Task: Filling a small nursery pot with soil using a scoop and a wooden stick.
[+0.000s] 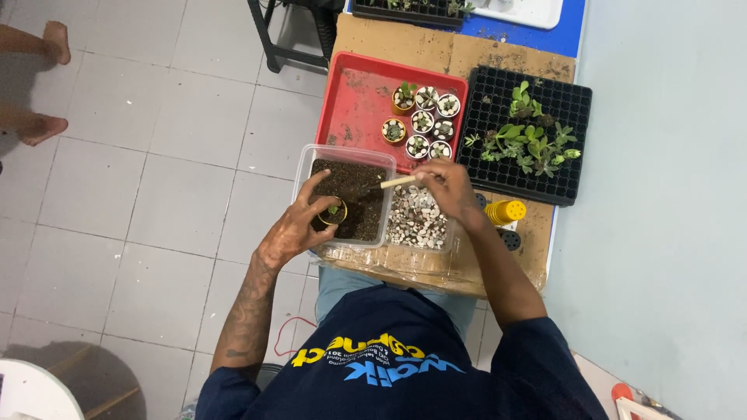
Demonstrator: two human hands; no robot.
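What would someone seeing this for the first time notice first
The eye lands on the red tray at the top centre, holding a cluster of small potted succulents. Just below it, the left hand holds a small yellow pot over a clear tub of dark soil, while the right hand works a wooden-handled tool into it. To the right sits a black seedling tray with green plants.

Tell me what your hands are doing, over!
Left hand grip shut on small yellow pot, over soil tub. Right hand grip shut on wooden scoop, tip in soil. Nothing blocking.
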